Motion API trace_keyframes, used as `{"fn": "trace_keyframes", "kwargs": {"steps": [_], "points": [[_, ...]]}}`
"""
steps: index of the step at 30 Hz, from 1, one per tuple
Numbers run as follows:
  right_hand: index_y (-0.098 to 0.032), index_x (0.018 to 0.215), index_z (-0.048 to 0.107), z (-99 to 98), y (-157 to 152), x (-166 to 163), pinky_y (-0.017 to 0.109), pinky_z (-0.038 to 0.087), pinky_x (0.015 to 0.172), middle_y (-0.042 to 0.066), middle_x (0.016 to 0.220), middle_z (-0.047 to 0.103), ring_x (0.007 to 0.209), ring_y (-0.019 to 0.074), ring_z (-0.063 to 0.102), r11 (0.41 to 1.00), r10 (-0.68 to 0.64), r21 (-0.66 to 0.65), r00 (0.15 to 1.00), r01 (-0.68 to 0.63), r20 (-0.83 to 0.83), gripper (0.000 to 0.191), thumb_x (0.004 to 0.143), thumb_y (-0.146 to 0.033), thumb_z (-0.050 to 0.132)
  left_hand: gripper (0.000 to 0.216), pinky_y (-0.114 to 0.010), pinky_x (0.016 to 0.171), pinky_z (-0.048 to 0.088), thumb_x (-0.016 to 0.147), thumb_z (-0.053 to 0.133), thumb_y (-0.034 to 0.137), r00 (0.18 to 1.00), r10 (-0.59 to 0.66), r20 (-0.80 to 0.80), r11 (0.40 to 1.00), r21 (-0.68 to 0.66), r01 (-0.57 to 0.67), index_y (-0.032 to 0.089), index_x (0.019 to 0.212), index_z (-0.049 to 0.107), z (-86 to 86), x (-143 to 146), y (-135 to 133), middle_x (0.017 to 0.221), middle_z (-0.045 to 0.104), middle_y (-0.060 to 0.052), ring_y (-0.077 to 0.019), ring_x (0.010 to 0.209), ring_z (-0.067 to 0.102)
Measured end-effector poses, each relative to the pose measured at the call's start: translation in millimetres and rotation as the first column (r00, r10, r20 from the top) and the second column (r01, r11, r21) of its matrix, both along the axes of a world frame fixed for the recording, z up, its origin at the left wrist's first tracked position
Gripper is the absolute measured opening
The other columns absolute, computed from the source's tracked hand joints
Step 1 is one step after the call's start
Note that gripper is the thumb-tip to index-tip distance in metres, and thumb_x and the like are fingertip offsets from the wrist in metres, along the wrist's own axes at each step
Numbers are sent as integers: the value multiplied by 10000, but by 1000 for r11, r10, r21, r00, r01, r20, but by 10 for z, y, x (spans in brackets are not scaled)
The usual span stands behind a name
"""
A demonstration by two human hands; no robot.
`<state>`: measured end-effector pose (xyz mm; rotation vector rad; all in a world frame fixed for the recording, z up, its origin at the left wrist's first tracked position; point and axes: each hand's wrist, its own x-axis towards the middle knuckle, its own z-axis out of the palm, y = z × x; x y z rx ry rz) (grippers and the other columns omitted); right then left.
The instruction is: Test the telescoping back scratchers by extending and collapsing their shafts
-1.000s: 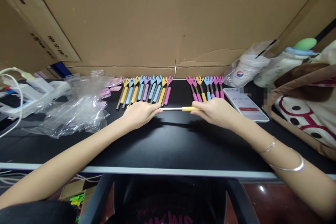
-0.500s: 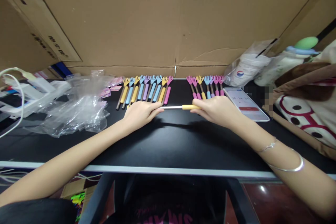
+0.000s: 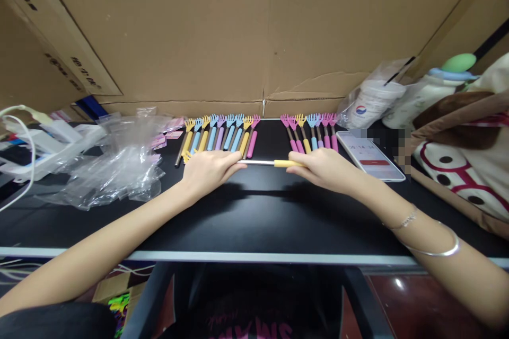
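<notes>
A yellow back scratcher with a metal rod point(image 3: 260, 162) is held level above the black desk, between my two hands. My left hand point(image 3: 210, 174) is closed round its claw end, and yellow prongs poke out past the fingers. On the yellow grip at the other end, my right hand point(image 3: 324, 170) is closed, thumb towards the rod. Behind my left hand lies a row of several back scratchers point(image 3: 228, 137) in yellow, blue, purple and pink. A second row of back scratchers point(image 3: 314, 140), with pink, yellow, blue and purple parts, lies behind my right hand.
Clear plastic bags point(image 3: 115, 169) are heaped on the left, beside a white power strip point(image 3: 59, 148). To the right are a phone point(image 3: 369, 156), a bagged cup point(image 3: 371, 103), a bottle point(image 3: 433, 95) and a cloth bag point(image 3: 473, 169). A cardboard wall point(image 3: 191, 32) stands behind.
Both hands keep their hold on the back scratcher, which stays level. Slightly more of its yellow prongs shows beyond my left hand. The whole view has shifted a little.
</notes>
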<state>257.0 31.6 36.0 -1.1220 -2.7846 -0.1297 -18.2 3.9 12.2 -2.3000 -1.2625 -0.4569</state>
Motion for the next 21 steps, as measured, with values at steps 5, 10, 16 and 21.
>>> {"fn": "trace_keyframes", "kwargs": {"steps": [5,10,16,21], "points": [[-197,708,383,-9,43,5,225,236,507,-36,574,394,495,79,359,924,38,-371,989,-88,-142,417,915,-545,280,505,-264,477,191,957,291,487,999,-39,-33,995,88,42,184,690,594,53,3,-28,551,576,-19,-126,498,505],[-189,708,388,-13,48,-16,236,290,564,-27,661,389,582,85,368,792,37,-587,972,-170,-233,473,893,-607,267,503,-280,505,221,943,318,516,998,-57,-31,994,90,59,190,679,595,89,14,-57,542,564,-23,-136,534,522],[-190,690,384,-39,20,-49,236,277,557,-30,628,390,564,86,363,822,25,-549,973,-151,-230,461,897,-586,274,496,-279,513,241,941,316,522,997,-57,-48,990,128,63,202,688,599,89,8,-50,540,570,-16,-138,539,531],[-193,689,401,-57,-11,-66,232,239,527,-30,566,419,502,85,368,914,6,-399,985,-75,-171,435,910,-547,278,536,-269,492,222,952,257,520,998,-38,-57,993,111,45,198,687,594,57,-7,-17,526,570,-12,-133,497,519]]}}
